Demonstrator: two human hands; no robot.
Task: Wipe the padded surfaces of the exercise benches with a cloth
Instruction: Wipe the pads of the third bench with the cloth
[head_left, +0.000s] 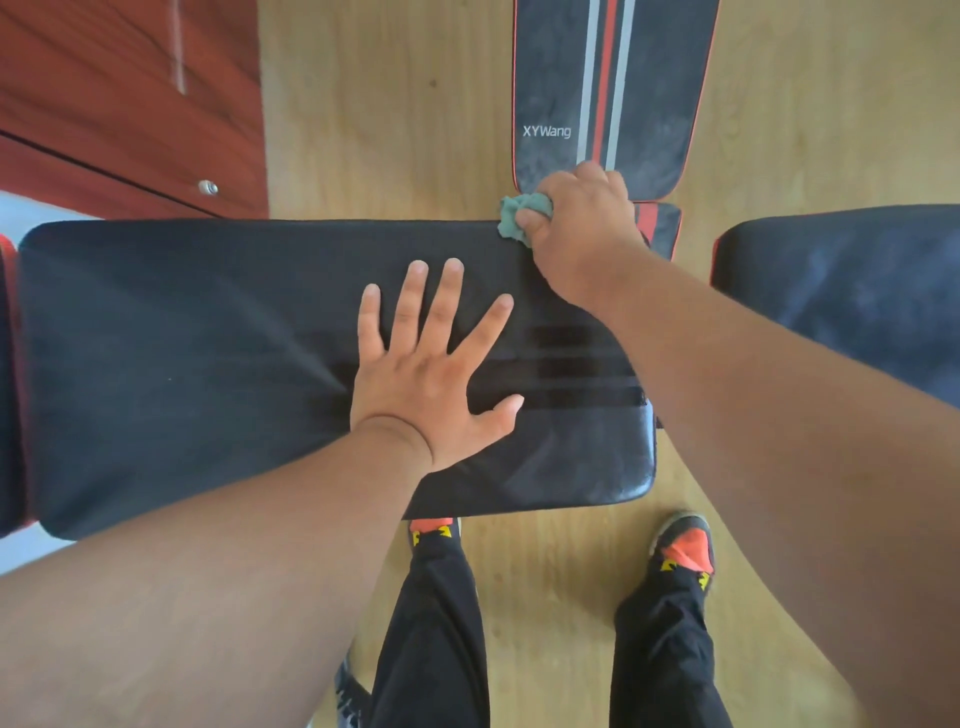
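Head view: left hand (434, 364) is lying flat, fingers spread wide, pressing on the black bench pad (208, 364). Right hand (582, 223) is gripping a bunched green cloth (514, 218), holding it against the pad's far edge near its right end. A striped bench (550, 93) is sitting just beyond, another pad (852, 291) to the right.

Both forearms are bare, with no sleeve, watch or ring showing on the left hand (426, 374) or the right hand (582, 223). The legs wear black trousers (436, 623). The shoes (687, 545) are dark with orange-red uppers and small yellow marks near the trouser hems.
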